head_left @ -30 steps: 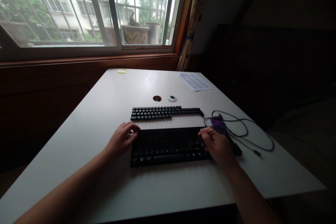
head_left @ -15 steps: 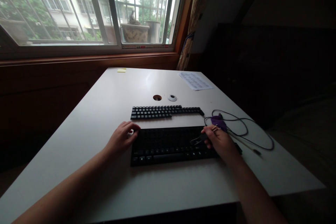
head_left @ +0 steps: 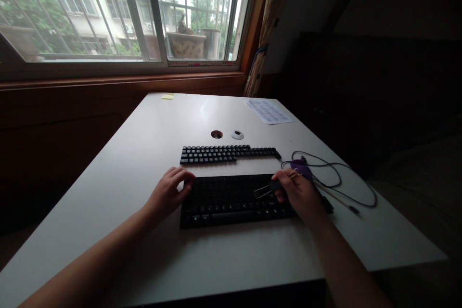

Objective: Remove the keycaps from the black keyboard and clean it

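Observation:
A black keyboard lies before me, with keycaps along its near rows and bare dark switches over much of the upper part. At its upper left corner, my left hand has its fingers curled over the edge, gripping it. Above the keyboard's right half, my right hand is closed around the dark handle of a wire keycap puller. The puller's two thin wire prongs point left, over the keys, and nothing is visible between them. Just behind the keyboard, several loose black keycaps sit in neat rows.
A coiled black cable and a purple cloth-like piece lie on the right of the white table. Farther back are a round cable hole, its cover, printed sheets and yellow sticky notes.
My right hand has shifted slightly left with the keycap puller, whose prongs now reach farther over the keyboard. My left hand stays at the corner, its fingers moved a little inward.

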Tool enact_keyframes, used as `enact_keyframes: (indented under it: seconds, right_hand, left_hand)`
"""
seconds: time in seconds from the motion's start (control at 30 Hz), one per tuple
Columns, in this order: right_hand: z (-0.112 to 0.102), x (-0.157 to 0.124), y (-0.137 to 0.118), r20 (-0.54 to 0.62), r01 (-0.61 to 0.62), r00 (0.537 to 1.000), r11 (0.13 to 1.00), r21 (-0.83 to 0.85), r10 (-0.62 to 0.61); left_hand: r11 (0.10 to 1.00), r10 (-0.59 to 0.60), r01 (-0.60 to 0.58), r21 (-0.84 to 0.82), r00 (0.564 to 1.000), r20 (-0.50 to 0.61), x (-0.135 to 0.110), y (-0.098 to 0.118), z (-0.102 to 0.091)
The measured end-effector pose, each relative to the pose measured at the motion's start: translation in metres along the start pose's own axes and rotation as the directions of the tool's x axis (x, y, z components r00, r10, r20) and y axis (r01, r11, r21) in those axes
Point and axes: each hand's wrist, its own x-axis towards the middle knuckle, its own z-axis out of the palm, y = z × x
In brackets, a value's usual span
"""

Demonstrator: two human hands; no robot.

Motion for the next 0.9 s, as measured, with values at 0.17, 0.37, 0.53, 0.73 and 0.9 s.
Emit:
enact_keyframes:
  seconds: [0.17,0.37,0.53,0.73,0.9]
  right_hand:
    - [0.029,-0.002,-0.019,0.080,0.041,0.995,0.980,0.197,-0.058]
    - [0.063,-0.004,-0.035,0.221,0.060,0.964,0.929,0.364,-0.149]
    - [0.079,-0.004,-0.041,0.292,0.006,0.944,0.894,0.448,-0.153]
    - [0.088,-0.007,-0.041,0.312,-0.023,0.939,0.876,0.482,-0.147]
    - [0.090,-0.008,-0.040,0.328,-0.059,0.936,0.864,0.500,-0.126]
  left_hand:
    - [0.992,0.124,-0.124,-0.032,0.992,-0.029,-0.001,0.010,0.002]
    - [0.967,0.159,-0.153,-0.204,0.987,0.012,-0.006,0.029,0.007]
    - [0.943,0.039,-0.021,-0.331,0.998,0.046,-0.009,0.038,0.011]
    - [0.924,-0.040,0.074,-0.376,0.995,0.097,-0.010,0.043,0.008]
    - [0.926,-0.041,0.077,-0.369,0.994,0.104,-0.010,0.044,0.006]
